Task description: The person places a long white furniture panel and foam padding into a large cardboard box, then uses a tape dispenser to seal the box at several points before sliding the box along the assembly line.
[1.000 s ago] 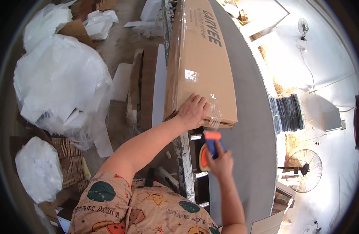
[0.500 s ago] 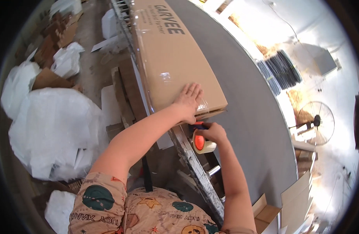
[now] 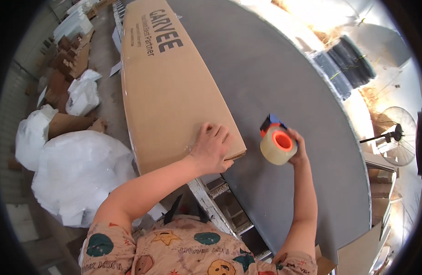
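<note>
A long flat cardboard box (image 3: 167,87) lies along the left edge of a grey table (image 3: 284,68). My left hand (image 3: 212,147) presses flat on the box's near end, fingers spread. My right hand (image 3: 297,145) holds a tape dispenser (image 3: 276,140) with a roll of clear tape and an orange core, raised just right of the box's near corner, above the grey tabletop.
Big white plastic bags (image 3: 78,174) and cardboard scraps (image 3: 69,59) cover the floor on the left. A stack of dark sheets (image 3: 341,64) lies beyond the table's far right edge. A standing fan (image 3: 397,137) is at the right. A metal frame (image 3: 220,206) sits below the table's near edge.
My right hand has lifted the tape dispenser from below the box's near end up to the right, over the tabletop. My left hand stays on the box. The view has shifted.
</note>
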Available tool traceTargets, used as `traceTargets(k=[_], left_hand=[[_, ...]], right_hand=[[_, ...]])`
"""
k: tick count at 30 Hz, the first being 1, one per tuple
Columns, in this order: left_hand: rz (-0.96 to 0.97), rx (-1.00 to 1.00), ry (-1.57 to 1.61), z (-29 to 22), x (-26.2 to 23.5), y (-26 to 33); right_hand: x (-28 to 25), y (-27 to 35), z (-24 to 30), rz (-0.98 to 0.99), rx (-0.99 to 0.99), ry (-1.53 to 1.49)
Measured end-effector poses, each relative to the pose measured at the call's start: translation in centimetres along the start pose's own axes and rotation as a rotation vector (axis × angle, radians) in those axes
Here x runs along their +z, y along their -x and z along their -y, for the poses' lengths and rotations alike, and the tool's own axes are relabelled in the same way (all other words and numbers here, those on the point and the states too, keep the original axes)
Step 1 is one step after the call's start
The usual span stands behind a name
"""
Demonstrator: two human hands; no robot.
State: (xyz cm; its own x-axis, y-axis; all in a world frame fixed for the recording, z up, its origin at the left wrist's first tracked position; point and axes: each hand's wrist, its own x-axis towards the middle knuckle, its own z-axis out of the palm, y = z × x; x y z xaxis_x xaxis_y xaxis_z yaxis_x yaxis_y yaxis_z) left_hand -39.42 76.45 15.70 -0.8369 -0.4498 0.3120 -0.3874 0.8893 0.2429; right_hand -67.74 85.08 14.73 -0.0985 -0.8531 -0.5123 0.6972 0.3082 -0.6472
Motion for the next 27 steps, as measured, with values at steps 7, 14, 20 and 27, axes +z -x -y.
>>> traceTargets(k=[7, 14, 20, 27], left_hand=[[0.036, -0.016, 0.068, 0.0, -0.5, -1.6], [0.058, 0.068, 0.126, 2.5, -0.3, -1.4], [0.076, 0.212, 0.269, 4.5, 1.1, -2.0], [0.066, 0.113, 0.956, 5.8, 1.6, -3.6]], right_hand=[[0.2, -4.7, 2.2, 0.441, 0.244, 0.685], [3.6, 6.0, -8.5, -0.093, -0.047, 0.247], [9.1, 6.6, -14.0, -0.443, -0.373, 0.083], [22.5, 9.6, -25.8, -0.532, -0.449, 0.364]])
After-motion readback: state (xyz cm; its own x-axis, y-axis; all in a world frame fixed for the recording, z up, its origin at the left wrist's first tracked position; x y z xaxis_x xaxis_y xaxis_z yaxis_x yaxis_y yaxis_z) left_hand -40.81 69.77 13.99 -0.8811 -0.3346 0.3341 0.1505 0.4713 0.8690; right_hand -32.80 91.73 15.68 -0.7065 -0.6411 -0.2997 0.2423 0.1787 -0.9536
